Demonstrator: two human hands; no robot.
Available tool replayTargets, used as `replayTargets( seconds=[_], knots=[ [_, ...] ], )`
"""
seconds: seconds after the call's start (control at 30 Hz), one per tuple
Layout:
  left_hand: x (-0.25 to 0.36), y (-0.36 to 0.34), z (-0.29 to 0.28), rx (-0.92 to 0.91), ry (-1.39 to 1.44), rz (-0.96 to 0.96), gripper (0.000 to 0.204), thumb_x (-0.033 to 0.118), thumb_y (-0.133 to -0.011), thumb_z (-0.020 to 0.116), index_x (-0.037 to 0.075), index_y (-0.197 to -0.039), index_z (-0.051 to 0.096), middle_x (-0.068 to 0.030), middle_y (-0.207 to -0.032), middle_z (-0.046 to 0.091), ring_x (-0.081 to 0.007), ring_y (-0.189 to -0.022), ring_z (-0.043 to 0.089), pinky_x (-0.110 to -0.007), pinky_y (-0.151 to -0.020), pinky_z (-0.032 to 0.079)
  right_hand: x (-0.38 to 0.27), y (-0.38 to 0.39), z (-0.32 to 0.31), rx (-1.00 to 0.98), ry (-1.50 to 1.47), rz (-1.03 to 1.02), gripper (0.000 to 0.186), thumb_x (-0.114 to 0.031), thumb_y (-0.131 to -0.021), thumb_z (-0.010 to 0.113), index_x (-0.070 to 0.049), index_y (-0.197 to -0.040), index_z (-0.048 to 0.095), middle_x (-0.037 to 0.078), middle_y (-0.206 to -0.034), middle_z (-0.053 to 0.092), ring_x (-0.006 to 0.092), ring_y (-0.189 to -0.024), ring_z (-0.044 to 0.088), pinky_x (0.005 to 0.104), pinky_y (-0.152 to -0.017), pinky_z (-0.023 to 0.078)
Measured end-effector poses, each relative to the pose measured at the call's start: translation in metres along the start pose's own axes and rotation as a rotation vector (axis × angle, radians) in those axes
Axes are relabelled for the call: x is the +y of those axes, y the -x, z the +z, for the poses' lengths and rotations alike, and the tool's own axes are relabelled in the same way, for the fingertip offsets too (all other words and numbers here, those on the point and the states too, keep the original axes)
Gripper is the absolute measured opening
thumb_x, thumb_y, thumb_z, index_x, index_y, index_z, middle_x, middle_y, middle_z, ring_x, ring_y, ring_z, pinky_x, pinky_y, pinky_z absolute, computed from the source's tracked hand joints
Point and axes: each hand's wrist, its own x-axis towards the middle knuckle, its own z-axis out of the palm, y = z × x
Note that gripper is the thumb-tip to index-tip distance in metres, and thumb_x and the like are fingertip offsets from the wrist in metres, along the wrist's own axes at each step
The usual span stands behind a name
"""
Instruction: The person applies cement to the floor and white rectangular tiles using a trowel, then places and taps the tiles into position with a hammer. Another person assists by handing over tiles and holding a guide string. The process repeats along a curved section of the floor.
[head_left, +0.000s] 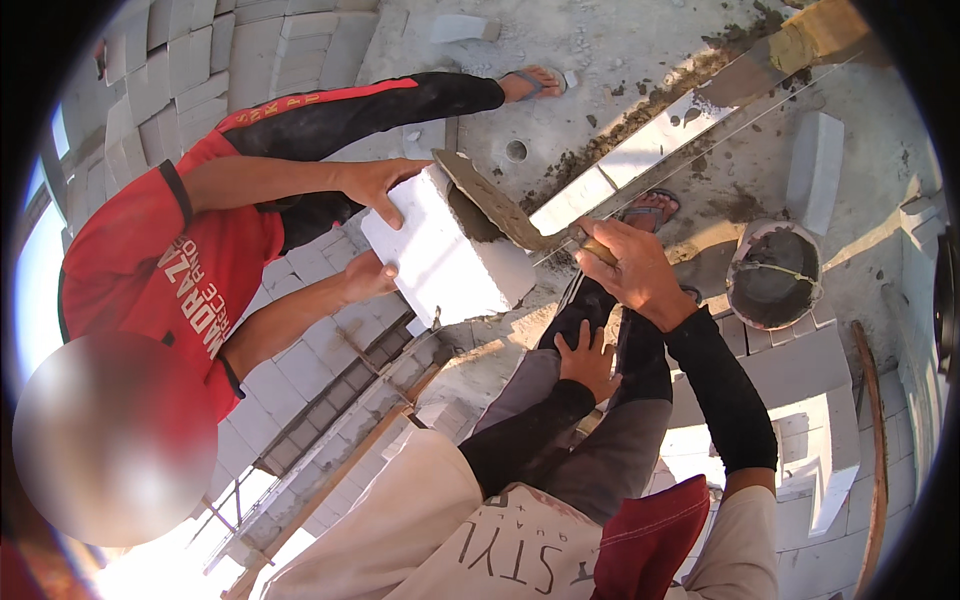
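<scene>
Grey mortar-smeared metal trowel clamped in my right hand, long axis toward ten o'clock; white rectangular block at nine. Left hand splayed on dark trousers.

I log white on the building block, grey on the mortar-smeared trowel blade, yellow-brown on the trowel handle. Bucket mortar reads dark grey. Co-worker's jersey: red, black-trimmed, white-lettered; co-worker's trousers: black, red-striped. Wearer's shirt cream, dark-printed; undersleeve black; cloth dark red.
</scene>
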Motion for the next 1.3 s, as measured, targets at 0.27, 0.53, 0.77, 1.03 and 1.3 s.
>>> replayTargets(
  seconds=[0.27,0.53,0.77,1.03,1.3],
  knots=[
    [-0.005,-0.002,0.016,-0.051,0.114,-0.038,0.059,0.057,-0.089,0.068,0.018,-0.133,0.068,-0.0101,-0.158,0.049,-0.0378,-0.155,0.029,-0.085,-0.109,0.022,-0.009,0.064,-0.016,-0.215,0.267,-0.159,0.039,-0.029,-0.090,0.080,-0.012,-0.124,0.071,0.004,-0.083,0.062,0.0255,-0.073,0.069,0.0385,-0.062,0.055],
    [0.005,0.001,-0.013,-0.091,0.241,-0.044,0.058,0.049,-0.095,0.064,0.018,-0.144,0.062,-0.0154,-0.151,0.056,-0.0448,-0.141,0.049,-0.080,-0.115,0.024,-0.007,0.113,0.040,-0.035,-0.095,0.033,0.040,-0.014,-0.089,0.077,-0.006,-0.127,0.069,0.009,-0.089,0.064,0.0290,-0.076,0.067,0.0382,-0.067,0.055],
    [0.009,0.006,0.004,-0.008,-0.055,-0.029,0.068,0.060,-0.091,0.064,0.014,-0.142,0.063,-0.0134,-0.160,0.047,-0.0399,-0.155,0.028,-0.084,-0.108,0.024,0.024,0.095,0.025,-0.107,0.242,-0.068,0.043,-0.016,-0.089,0.079,-0.007,-0.130,0.069,0.009,-0.090,0.065,0.0285,-0.077,0.068,0.0391,-0.067,0.055],
    [0.004,0.006,0.001,-0.009,0.008,-0.004,0.065,0.060,-0.091,0.064,0.014,-0.135,0.068,-0.0122,-0.161,0.046,-0.0383,-0.157,0.026,-0.086,-0.106,0.024,0.021,0.045,0.012,-0.074,0.330,-0.240,0.043,-0.019,-0.089,0.080,-0.011,-0.130,0.070,0.005,-0.090,0.066,0.0243,-0.079,0.069,0.0378,-0.066,0.054],
    [0.000,0.001,-0.001,0.012,0.046,-0.012,0.063,0.059,-0.089,0.066,0.014,-0.133,0.068,-0.0119,-0.161,0.047,-0.0378,-0.157,0.028,-0.084,-0.106,0.026,0.032,-0.051,0.033,-0.084,0.311,-0.236,0.042,-0.028,-0.094,0.075,-0.010,-0.131,0.069,0.007,-0.094,0.067,0.0266,-0.079,0.069,0.0389,-0.066,0.055]
  ],
)
